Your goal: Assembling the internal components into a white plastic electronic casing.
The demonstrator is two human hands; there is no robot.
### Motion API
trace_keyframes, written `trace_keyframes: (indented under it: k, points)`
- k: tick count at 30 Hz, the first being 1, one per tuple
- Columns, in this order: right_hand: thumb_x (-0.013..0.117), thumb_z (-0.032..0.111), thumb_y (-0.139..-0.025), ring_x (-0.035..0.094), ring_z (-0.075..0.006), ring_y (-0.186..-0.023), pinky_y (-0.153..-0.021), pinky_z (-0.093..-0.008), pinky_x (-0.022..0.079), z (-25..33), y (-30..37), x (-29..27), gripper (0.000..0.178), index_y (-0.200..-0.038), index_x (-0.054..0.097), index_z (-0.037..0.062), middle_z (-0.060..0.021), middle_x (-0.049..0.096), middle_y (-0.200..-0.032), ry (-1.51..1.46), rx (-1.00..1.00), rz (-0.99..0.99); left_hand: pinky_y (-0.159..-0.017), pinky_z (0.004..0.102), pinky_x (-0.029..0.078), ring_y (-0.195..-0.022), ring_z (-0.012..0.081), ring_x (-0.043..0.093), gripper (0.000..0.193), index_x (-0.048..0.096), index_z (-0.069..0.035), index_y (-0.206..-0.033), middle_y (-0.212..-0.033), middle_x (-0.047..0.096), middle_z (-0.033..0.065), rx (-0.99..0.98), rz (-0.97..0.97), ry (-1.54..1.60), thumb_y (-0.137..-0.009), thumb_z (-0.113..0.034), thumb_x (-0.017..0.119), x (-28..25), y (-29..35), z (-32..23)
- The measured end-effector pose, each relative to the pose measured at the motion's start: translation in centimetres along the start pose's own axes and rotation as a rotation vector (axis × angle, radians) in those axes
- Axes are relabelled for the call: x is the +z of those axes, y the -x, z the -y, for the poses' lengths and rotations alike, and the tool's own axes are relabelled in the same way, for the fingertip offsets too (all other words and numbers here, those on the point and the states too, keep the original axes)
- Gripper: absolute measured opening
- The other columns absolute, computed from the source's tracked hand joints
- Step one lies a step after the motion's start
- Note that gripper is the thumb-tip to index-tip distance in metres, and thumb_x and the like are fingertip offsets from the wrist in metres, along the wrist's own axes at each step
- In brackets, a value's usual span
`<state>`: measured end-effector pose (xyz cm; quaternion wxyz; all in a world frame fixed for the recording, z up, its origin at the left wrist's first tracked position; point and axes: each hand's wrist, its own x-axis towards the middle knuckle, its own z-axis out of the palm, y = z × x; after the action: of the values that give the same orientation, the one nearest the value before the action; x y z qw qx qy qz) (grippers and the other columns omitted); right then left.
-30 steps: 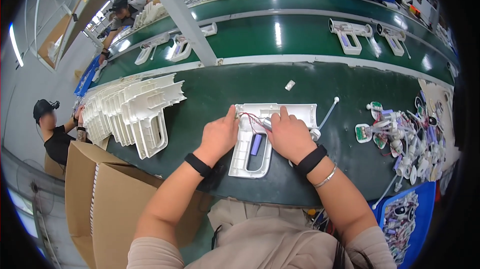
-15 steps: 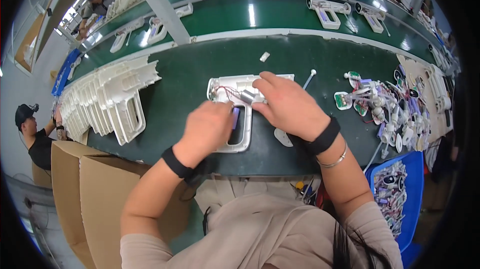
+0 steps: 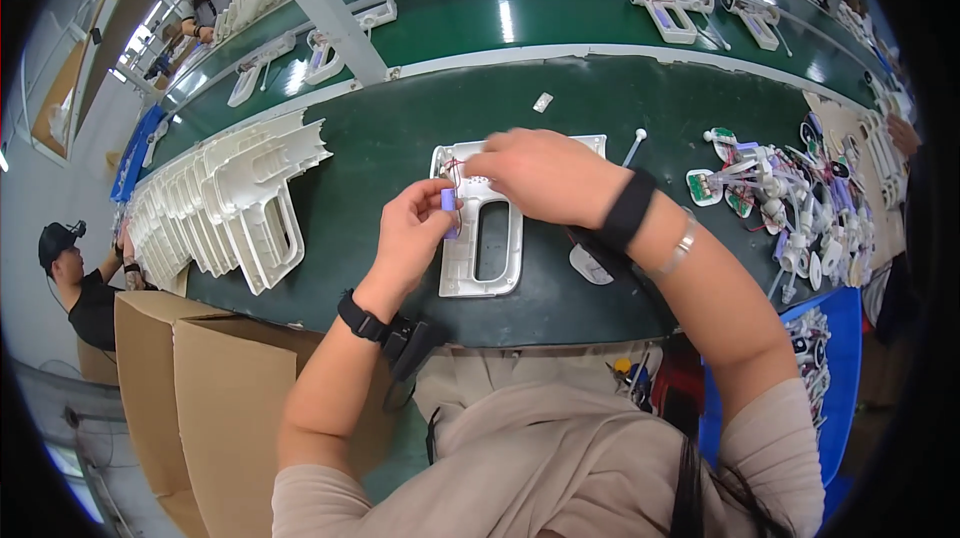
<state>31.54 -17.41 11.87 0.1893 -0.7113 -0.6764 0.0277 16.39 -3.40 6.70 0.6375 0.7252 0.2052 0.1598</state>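
Observation:
A white plastic handle-shaped housing half [image 3: 455,273] lies in front of me on the green bench. My left hand [image 3: 408,233] is at its left side, fingers closed around a small purple cylindrical battery [image 3: 448,208]. Thin red wires [image 3: 457,164] run at the top left of the housing, close to both hands. My right hand [image 3: 545,176] reaches across the upper part of the housing, its fingers together and bent down by the wires. Whatever is under those fingertips is hidden, as is the motor seen before.
Stacked white housing halves [image 3: 235,203] stand left; wired assemblies [image 3: 790,198] are heaped right. A white rod [image 3: 635,146], a small white piece [image 3: 543,102] and a flat white part [image 3: 590,264] lie nearby. A conveyor [image 3: 560,13] runs behind; a cardboard box [image 3: 235,398] stands front left.
My right hand has moved left over the housing and now covers the silver motor. My left hand has drawn back to the housing's left edge, with the purple battery raised upright in its fingers.

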Motion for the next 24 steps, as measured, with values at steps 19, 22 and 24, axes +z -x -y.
trace_keyframes:
  k: [19,22,24]
  points:
    - [0.061,0.014,-0.073,0.054,-0.0226,-0.108,-0.088,-0.0339,0.045,-3.7,-3.1,4.8,0.012,-0.077,0.072,0.0128,-0.0076,0.060,-0.115,0.129,-0.226,0.119,-0.058,0.0230,0.050,-0.064,0.0099,0.063,0.019,0.061,0.003,-0.096,-0.075,0.065,0.0100,0.167,-0.095,-0.680,-0.079,-0.003,0.067,3.2,3.9,-0.2]
    - [0.061,0.015,-0.073,0.053,-0.0228,-0.110,-0.088,-0.0339,0.045,-4.4,-3.0,4.0,0.012,-0.076,0.072,0.0131,-0.0083,0.059,-0.117,-0.039,-0.186,0.187,-0.057,0.0253,0.050,-0.062,0.0147,0.063,0.020,0.061,0.002,-0.095,-0.073,0.064,0.0102,0.089,-0.143,-0.502,-0.078,-0.006,0.068,4.4,4.2,-0.4]
    - [0.062,0.017,-0.072,0.053,-0.0225,-0.110,-0.086,-0.0337,0.046,-4.8,-3.5,4.0,0.011,-0.075,0.072,0.0134,-0.0086,0.058,-0.119,-0.137,-0.257,0.289,-0.055,0.0278,0.050,-0.061,0.0193,0.063,0.021,0.061,0.002,-0.094,-0.072,0.063,0.0104,-0.008,-0.210,-0.344,-0.077,-0.008,0.069,5.4,4.3,-0.2]
